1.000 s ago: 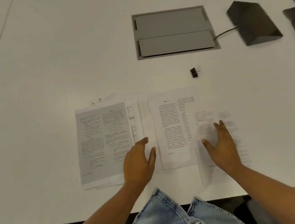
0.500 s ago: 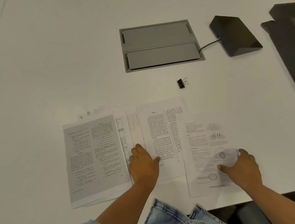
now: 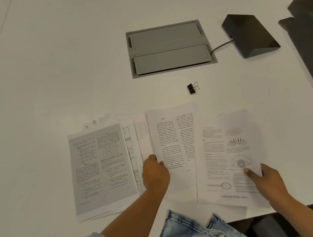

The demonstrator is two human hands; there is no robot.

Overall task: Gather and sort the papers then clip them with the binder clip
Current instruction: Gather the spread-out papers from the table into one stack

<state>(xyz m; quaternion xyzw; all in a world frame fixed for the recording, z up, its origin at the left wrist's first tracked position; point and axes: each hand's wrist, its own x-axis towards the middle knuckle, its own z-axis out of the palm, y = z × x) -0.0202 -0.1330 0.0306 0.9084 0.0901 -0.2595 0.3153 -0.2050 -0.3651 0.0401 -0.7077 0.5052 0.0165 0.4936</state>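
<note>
The right hand (image 3: 266,181) pinches the right sheet (image 3: 214,150) near its lower right edge, thumb on top just below the printed eye diagram, the other fingers out of sight. This sheet lies tilted, its left edge overlapping the middle sheet (image 3: 173,136). The left hand (image 3: 154,171) rests on the papers (image 3: 102,164) at the middle sheet's left edge with its fingers bent (whether they grip the sheet or only press it, I cannot tell). The papers are fanned out in an overlapping row along the near side of the white counter (image 3: 47,72), the greyer pile at the left. The clip (image 3: 193,88) lies alone on the counter just beyond the papers, apart from both hands. Farther back a grey hatch (image 3: 168,48) is set into the counter, and a cable (image 3: 221,45) runs from it to a black box (image 3: 249,34). Denim (image 3: 185,233) shows at the near edge.
</note>
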